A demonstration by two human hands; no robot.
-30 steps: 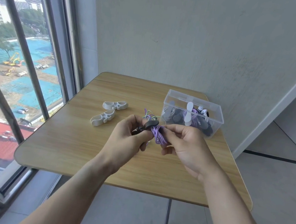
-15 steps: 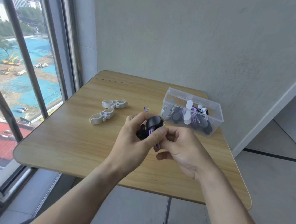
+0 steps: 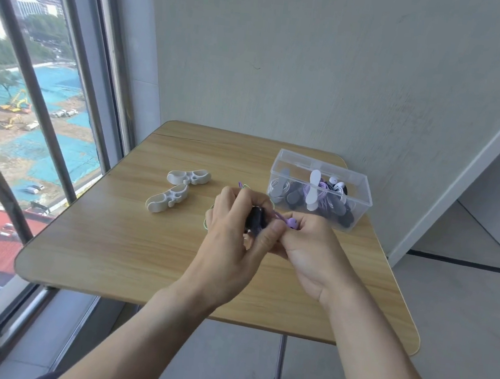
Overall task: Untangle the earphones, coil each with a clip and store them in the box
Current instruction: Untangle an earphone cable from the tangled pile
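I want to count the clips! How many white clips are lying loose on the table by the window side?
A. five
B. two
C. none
B, two: one white clip lies farther back and a second white clip lies nearer, both on the table to the left of the hands.

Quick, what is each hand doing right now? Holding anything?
Left hand: closed, its grip round a black clip.
Right hand: closed, pinching the purple earphones beside the clip.
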